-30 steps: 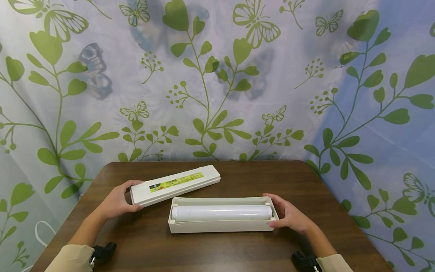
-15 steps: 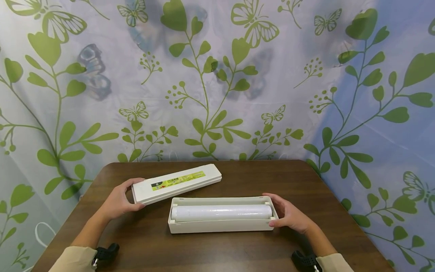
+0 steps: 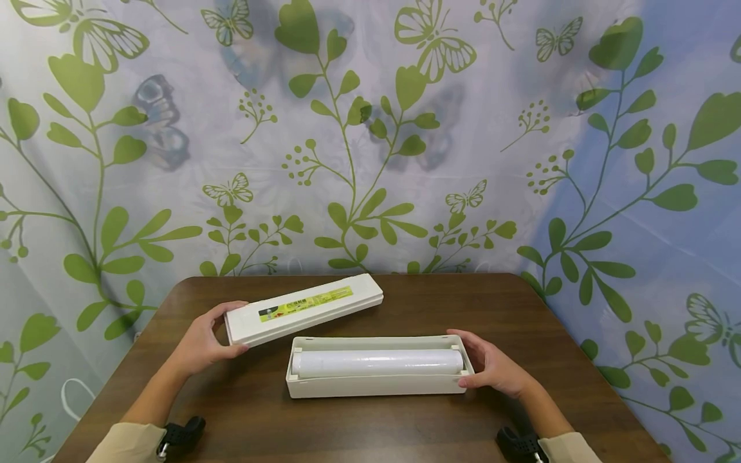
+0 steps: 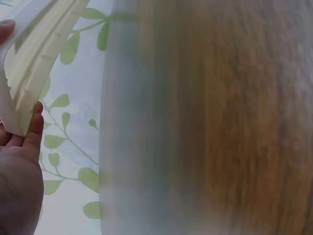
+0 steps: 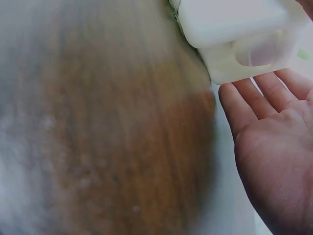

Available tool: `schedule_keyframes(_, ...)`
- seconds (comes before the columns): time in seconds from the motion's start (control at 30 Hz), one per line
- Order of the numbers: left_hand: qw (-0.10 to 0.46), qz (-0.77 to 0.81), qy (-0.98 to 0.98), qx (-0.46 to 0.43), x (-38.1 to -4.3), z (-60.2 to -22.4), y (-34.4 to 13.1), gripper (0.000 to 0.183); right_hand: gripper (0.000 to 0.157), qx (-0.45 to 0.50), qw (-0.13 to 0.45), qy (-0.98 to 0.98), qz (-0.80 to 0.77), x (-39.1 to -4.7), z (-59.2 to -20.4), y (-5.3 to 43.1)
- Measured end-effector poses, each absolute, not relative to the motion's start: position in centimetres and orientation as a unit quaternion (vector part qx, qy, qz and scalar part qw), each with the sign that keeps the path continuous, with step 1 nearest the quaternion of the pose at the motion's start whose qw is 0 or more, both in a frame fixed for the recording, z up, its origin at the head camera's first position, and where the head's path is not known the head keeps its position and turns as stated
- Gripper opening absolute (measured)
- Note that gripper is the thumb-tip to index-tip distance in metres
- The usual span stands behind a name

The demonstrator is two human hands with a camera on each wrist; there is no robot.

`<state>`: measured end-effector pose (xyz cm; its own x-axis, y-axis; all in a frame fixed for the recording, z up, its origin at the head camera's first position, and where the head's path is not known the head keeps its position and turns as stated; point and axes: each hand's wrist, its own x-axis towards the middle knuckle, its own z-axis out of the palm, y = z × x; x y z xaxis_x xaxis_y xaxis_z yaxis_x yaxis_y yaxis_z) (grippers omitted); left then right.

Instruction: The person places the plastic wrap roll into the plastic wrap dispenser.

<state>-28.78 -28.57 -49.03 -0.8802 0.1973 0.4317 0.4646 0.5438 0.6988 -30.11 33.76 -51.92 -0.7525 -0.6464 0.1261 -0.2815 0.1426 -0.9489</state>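
A long white lid (image 3: 307,311) with a yellow-green label lies slanted at the left, its far end up toward the back. My left hand (image 3: 206,339) grips the lid's near left end, thumb in front and fingers behind. In the left wrist view the hollow underside of the lid (image 4: 36,63) shows above my palm. To the right stands an open white box (image 3: 376,386) holding a roll of plastic wrap (image 3: 376,362). My right hand (image 3: 494,368) holds the box's right end. The right wrist view shows the fingertips (image 5: 234,98) at the end of the box (image 5: 234,24).
Box and lid are over a brown wooden table (image 3: 370,431). Behind it hangs a pale curtain (image 3: 370,161) printed with green leaves and butterflies. A white cord (image 3: 68,402) loops at the left edge of the table. Black straps (image 3: 182,432) sit at both wrists.
My left hand has moved slightly to the right with the lid. The lid's far end has shifted up and right, tilting more. The right hand and box have stayed put.
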Motion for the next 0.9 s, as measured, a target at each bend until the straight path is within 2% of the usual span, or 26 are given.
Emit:
schedule_keyframes(0.47, 0.152, -0.518, -0.803, -0.253, -28.6, -47.5, -26.6, 0.078, 0.103, -0.307, 0.178, 0.746, -0.564, -30.3, -51.4, 34.0)
schedule_keyframes(0.73, 0.154, -0.532, -0.789, -0.264, -28.6, -47.0, -25.6, 0.077, 0.099, -0.311, 0.165, 0.749, -0.562, -30.6, -50.6, 34.0)
schedule_keyframes(0.9, 0.155, -0.543, -0.777, -0.28, -28.7, -46.8, -25.1, 0.075, 0.092, -0.305, 0.148, 0.762, -0.552, -30.9, -49.7, 34.0)
